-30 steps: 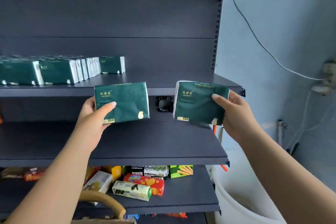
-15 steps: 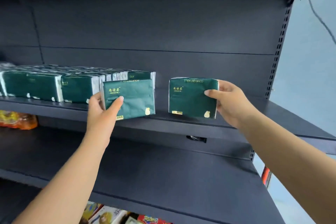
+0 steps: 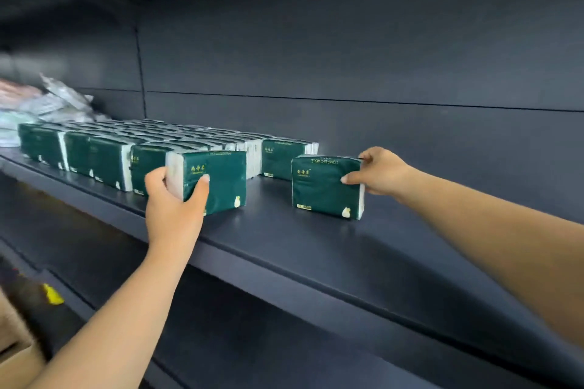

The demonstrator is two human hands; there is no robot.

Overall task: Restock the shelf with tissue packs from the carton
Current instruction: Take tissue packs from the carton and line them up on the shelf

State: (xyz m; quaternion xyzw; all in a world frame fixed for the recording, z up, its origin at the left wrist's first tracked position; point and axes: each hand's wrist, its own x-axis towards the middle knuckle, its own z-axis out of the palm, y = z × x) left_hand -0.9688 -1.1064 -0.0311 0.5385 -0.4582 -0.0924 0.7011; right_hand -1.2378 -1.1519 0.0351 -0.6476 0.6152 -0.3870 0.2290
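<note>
I see the dark shelf (image 3: 316, 240) running across most of my view, its right half bare and its left half filled. On it stand the rows of green tissue packs (image 3: 104, 151), upright and packed face to back, reaching from the far left to about the middle. A corner of what I take to be the carton (image 3: 15, 354) shows at the lower left. My left hand (image 3: 172, 202) is clamped round the left pack (image 3: 210, 180), thumb across its front face and fingers behind, and holds it upright at the front end of the rows, touching or just in front of the nearest stocked pack (I cannot tell which). My right hand (image 3: 380, 172) pinches the top right corner of the right pack (image 3: 327, 186), which stands upright on the bare shelf, apart from the rows. Both packs face me with their long axis along the shelf edge. I judge the open slot lies to the left and rearward of the right pack, so the right hand has the longer slide.
</note>
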